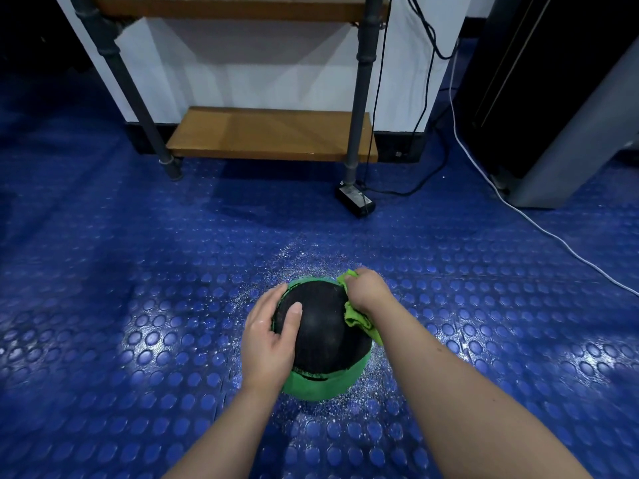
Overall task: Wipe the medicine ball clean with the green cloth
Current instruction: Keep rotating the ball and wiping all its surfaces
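Evidently the spread left grip [269,337] steadies the medicine ball [321,326] (it could roll) so the right grip [368,290], clutching the green cloth [356,318], scrubs its right side.

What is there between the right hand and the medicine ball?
The green cloth: the right hand holds it bunched against the upper right side of the medicine ball, as the head view shows.
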### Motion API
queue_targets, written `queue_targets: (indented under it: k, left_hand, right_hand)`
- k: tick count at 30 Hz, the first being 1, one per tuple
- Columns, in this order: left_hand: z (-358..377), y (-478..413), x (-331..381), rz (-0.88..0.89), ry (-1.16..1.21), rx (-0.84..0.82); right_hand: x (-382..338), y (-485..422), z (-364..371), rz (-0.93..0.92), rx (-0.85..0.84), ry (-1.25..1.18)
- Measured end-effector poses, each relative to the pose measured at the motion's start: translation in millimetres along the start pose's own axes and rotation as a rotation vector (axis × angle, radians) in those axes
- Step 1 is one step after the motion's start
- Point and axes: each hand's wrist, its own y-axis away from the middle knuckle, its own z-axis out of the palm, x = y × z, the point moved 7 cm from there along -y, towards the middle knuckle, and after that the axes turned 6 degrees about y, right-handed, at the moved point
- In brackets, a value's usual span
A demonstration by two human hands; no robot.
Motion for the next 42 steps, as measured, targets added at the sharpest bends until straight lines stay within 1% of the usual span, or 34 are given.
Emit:
queue_targets:
  k: [2, 5, 6, 8, 10, 11, 13, 15, 20, 22, 23, 25, 26, 28, 30, 32, 33, 35, 36, 38, 40, 42]
  left_hand:
    - [-6.3, 4.3, 0.2, 0.014, 0.041, -0.010]
    - [-22.7, 10.7, -19.6, -0.044, 0.129, -0.030]
    - [-28.9, 11.7, -29.1, -0.096, 0.146, -0.029]
    - [-36.9, 11.9, -43.5, -0.277, 0.174, -0.012]
    - [-36.1, 10.6, -51.2, -0.471, 0.319, 0.025]
    - [-33.3, 10.0, -52.9, -0.535, 0.408, 0.036]
    - [-24.6, 8.9, -50.6, -0.591, 0.491, 0.027]
    - [-11.4, 10.7, -46.0, -0.588, 0.526, -0.008]
    - [30.0, 6.5, -37.1, -0.568, 0.527, -0.159]
    - [41.8, 5.1, -40.6, -0.585, 0.482, -0.224]
    - [43.6, 4.9, -45.6, -0.600, 0.452, -0.229]
    - [39.5, 2.9, -47.7, -0.600, 0.398, -0.181]
    - [34.9, 0.7, -43.7, -0.564, 0.355, -0.133]
    - [25.6, -3.6, -22.5, -0.392, 0.252, -0.037]
    - [25.2, -0.4, 4.6, -0.183, 0.095, -0.031]
    - [28.4, 5.1, 19.0, -0.066, -0.039, -0.032]
    - [28.0, 7.0, 17.8, -0.047, -0.069, -0.011]
    - [27.3, 5.8, 15.3, -0.039, -0.110, 0.031]
    - [28.6, 3.8, 16.0, -0.034, -0.132, 0.039]
    - [32.8, 0.6, 18.8, -0.014, -0.184, 0.044]
    - [37.1, -0.4, 22.5, 0.008, -0.233, 0.043]
    - [39.4, 0.9, 27.0, 0.033, -0.268, 0.044]
  right_hand:
    - [12.3, -1.3, 8.6, 0.040, -0.033, -0.184]
    - [40.5, 8.6, 31.6, 0.152, -0.125, -0.577]
    - [47.7, 15.1, 40.2, 0.181, -0.150, -0.703]
    - [55.6, 22.5, 54.8, 0.191, -0.172, -0.898]
    - [54.6, 25.7, 60.8, 0.154, -0.159, -0.995]
    - [54.6, 26.3, 61.2, 0.141, -0.136, -1.008]
    - [57.2, 28.4, 55.2, 0.126, -0.092, -1.008]
    - [63.9, 29.2, 43.0, 0.106, -0.055, -1.000]
    - [83.8, 26.1, -0.3, 0.056, 0.096, -0.922]
    - [88.1, 25.0, -7.0, 0.047, 0.159, -0.840]
    - [88.3, 25.4, -7.9, 0.031, 0.187, -0.789]
    - [85.3, 26.5, -7.6, -0.012, 0.225, -0.715]
    - [80.7, 28.0, -7.2, -0.036, 0.229, -0.697]
    - [68.2, 31.0, -7.8, -0.082, 0.233, -0.659]
    - [56.8, 32.6, -9.9, -0.122, 0.239, -0.584]
    - [45.3, 35.2, -15.3, -0.182, 0.273, -0.473]
    - [39.2, 39.6, -18.3, -0.239, 0.313, -0.395]
    - [21.1, 57.3, -21.7, -0.416, 0.417, -0.225]
    - [9.4, 68.2, -19.0, -0.506, 0.443, -0.145]
    - [-9.7, 81.8, -3.9, -0.634, 0.433, 0.068]
    - [-14.4, 84.1, 7.0, -0.673, 0.452, 0.225]
    - [-15.4, 75.8, 0.8, -0.642, 0.460, 0.222]
